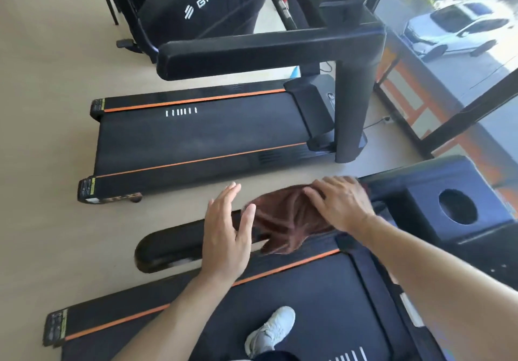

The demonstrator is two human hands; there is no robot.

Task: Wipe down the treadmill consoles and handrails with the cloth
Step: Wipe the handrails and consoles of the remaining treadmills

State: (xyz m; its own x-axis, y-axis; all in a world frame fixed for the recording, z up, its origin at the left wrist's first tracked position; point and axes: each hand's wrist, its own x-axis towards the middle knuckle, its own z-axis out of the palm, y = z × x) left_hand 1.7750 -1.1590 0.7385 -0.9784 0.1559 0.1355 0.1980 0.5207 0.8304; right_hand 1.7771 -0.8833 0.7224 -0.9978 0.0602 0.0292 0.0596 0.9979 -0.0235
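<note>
A brown cloth point(283, 220) lies draped over the black left handrail point(168, 245) of the treadmill I stand on. My right hand point(340, 203) lies flat on the cloth's far end, fingers spread, pressing it onto the rail. My left hand point(227, 228) hovers over the rail just left of the cloth with straight fingers, holding nothing. The console point(448, 209) with a round cup hole sits at the right, past the cloth.
A second treadmill point(196, 136) with orange stripes stands parallel to the left, its thick handrail point(252, 52) and upright post point(353, 108) rising nearby. Beige floor lies between them. A glass wall point(462, 52) runs along the right. My white shoe point(269, 329) is on the belt.
</note>
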